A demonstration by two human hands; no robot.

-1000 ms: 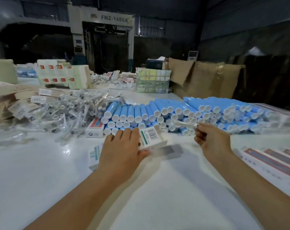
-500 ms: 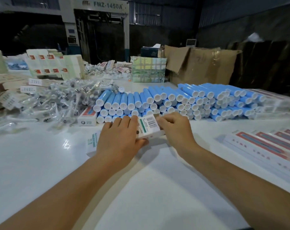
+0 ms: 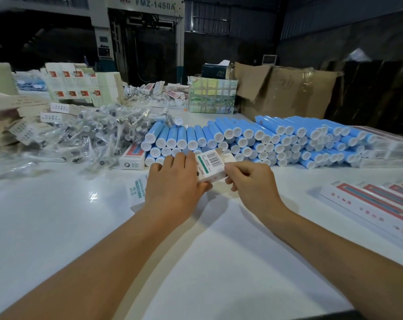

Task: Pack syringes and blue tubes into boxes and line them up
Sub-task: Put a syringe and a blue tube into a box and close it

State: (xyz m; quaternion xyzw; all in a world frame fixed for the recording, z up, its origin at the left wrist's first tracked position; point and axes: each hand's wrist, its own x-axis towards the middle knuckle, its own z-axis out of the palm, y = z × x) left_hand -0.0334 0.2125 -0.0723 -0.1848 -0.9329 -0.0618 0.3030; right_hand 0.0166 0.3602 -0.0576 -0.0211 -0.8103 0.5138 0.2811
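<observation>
1. Our left hand [image 3: 174, 181] lies over the top of a long white box [image 3: 211, 166], fingers draped across it and thumb tucked along the near side, so it's gripping the box and holding it on the white table [image 3: 57, 227].
2. Our right hand [image 3: 253, 181] is at the right end of that same box, fingers curled in and pinching the end with the flap. The flap [image 3: 226, 155] sticks up a bit behind the fingertips, so that end looks open.
3. The box has a barcode label and a green stripe facing up, and its left end pokes out past our left wrist with teal print on it. We can't tell what's inside.
4. Just behind our hands is the big stack of blue tubes [image 3: 265, 137], white caps pointing at us, piled a few layers deep and running across to the right.
5. Left of the tubes is the heap of clear-wrapped syringes [image 3: 92, 135], all jumbled.
6. One small red-and-white box [image 3: 132, 157] sits between the syringe pile and the tubes, touching the tube stack.
7. Off to the right, a row of finished flat boxes [image 3: 369, 204] lies side by side, lined up at an angle.
8. At the back: flattened cartons [image 3: 80, 84] standing up, a brown cardboard box [image 3: 288, 88], and a machine marked FMZ-1450A [image 3: 154, 2].
</observation>
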